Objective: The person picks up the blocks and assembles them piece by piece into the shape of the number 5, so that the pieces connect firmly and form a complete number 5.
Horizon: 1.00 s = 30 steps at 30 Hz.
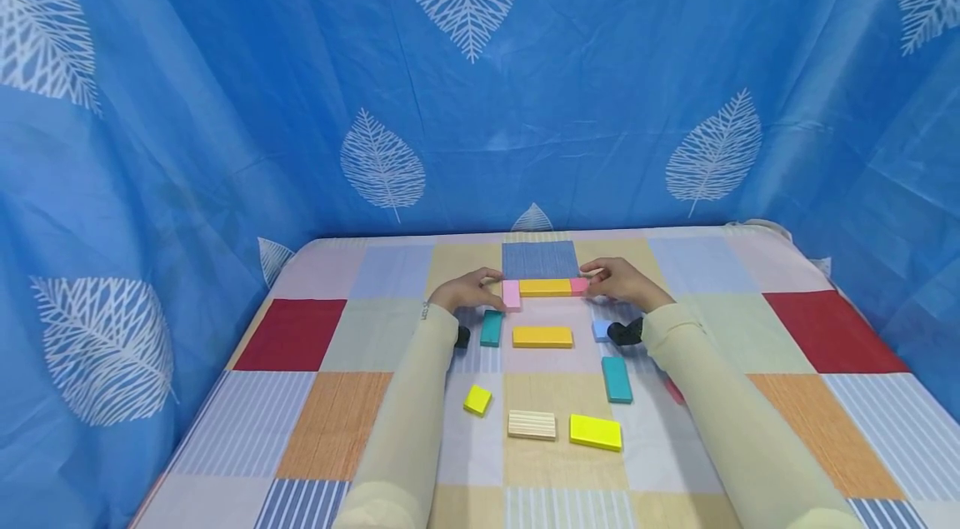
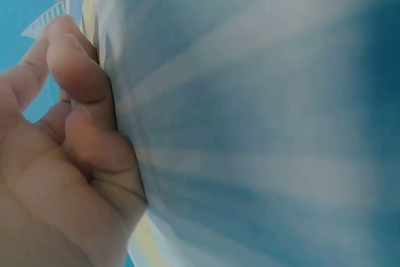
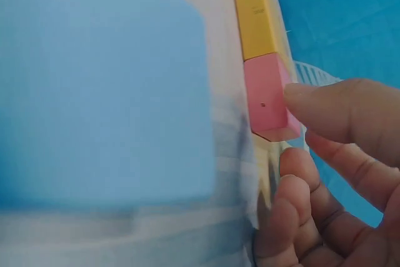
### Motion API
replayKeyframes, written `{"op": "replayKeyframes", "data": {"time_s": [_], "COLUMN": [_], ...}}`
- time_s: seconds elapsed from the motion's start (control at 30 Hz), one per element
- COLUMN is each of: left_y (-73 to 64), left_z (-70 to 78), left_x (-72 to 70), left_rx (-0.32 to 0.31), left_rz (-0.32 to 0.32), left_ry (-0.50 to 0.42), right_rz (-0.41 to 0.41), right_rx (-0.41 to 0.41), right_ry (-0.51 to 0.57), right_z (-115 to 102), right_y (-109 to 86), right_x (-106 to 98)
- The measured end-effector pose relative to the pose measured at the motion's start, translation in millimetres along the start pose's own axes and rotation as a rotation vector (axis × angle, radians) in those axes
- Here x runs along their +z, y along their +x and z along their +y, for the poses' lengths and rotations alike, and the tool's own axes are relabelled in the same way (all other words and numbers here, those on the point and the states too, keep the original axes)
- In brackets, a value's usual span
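Toward the far side of the table, a yellow block [image 1: 545, 288] lies between a light pink block [image 1: 511, 296] on the left and a darker pink block [image 3: 267, 92] on the right. My left hand [image 1: 467, 291] is beside the light pink block, its thumb at that block's left side and its other fingers loosely bent on the cloth. My right hand [image 1: 621, 281] reaches in from the other end. Its thumb touches the darker pink block in the right wrist view, while the other fingers bend loosely below and behind, gripping nothing visible.
Nearer me lie another yellow block [image 1: 542, 336], teal blocks [image 1: 491, 328] [image 1: 617, 380], bright yellow pieces [image 1: 477, 400] [image 1: 596, 432] and a ridged wooden block [image 1: 532, 425]. A blue block [image 1: 602, 331] and a red piece [image 1: 674, 391] are partly hidden by my right arm. Blue curtains [image 1: 570, 112] surround the patchwork cloth.
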<state>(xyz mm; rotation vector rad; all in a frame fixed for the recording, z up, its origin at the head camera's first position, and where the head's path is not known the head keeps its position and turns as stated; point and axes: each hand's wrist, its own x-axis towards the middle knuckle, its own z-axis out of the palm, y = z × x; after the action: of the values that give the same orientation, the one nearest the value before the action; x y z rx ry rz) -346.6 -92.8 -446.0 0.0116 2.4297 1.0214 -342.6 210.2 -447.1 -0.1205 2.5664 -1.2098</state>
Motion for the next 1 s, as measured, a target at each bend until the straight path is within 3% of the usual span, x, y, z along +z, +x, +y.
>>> {"op": "replayKeyframes", "data": {"time_s": [0.23,0.47,0.67,0.83,1.0], "left_y": [-2.8,-16.7,-34.5,-48.8,-58.2], "left_z": [-4.3,-7.5,-15.0,-24.0,-29.9], "left_x": [-4.9,-6.4,-6.7,-9.3,-6.6], "left_rx": [0.072,0.171,0.230,0.351,0.459], "left_rz": [-0.025,-0.063,-0.006,0.079,0.129], "left_ry": [0.040,0.019,-0.002,-0.052,-0.033], "right_rz": [-0.026,-0.021,0.011,0.045,0.077], "right_rx": [-0.014,-0.081,-0.152,-0.204,-0.255], "right_ry": [0.104,0.164,0.192,0.203,0.190], "right_z": [1,7,6,4,1], "right_y": [-12.1,-25.7,-36.8,-44.6,-54.4], "right_x": [-3,-4,2,6,10]}}
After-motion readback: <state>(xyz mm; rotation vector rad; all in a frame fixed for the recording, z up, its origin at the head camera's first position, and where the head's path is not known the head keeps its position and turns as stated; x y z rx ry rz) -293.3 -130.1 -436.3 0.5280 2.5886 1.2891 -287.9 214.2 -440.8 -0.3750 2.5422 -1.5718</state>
